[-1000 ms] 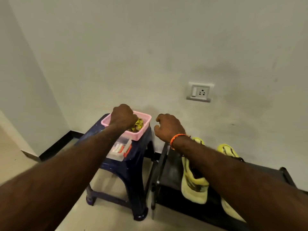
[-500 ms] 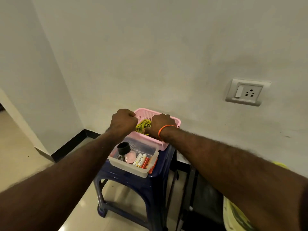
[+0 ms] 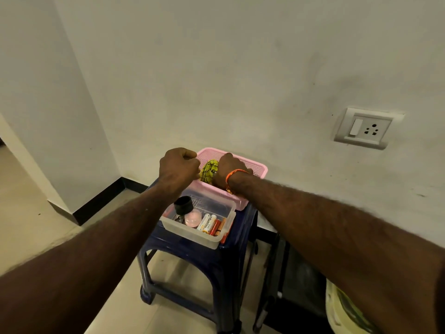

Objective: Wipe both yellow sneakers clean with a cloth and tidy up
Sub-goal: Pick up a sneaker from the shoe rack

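Plain white wall (image 3: 216, 68) backs a dark blue stool (image 3: 192, 251) standing on a pale tiled floor, and on the stool sits a pink basket (image 3: 258, 168), the landmark for the rest. Head view, the only one: a yellow-green cloth (image 3: 209, 170) lies bunched inside the basket toward its left end, with no clear long axis. Left hand (image 3: 178, 166) hangs over the basket's left rim, fingers curled; it seems to pinch the cloth's edge, though I cannot tell for sure. Right hand (image 3: 228, 171) reaches into the basket just right of the cloth, touching it, fingers hidden. So the cloth lies between the two hands, both about equally near. Just in front of the basket sits a clear tray (image 3: 168, 221) of batteries. One sneaker (image 3: 349, 312) shows far right of the basket, low down.
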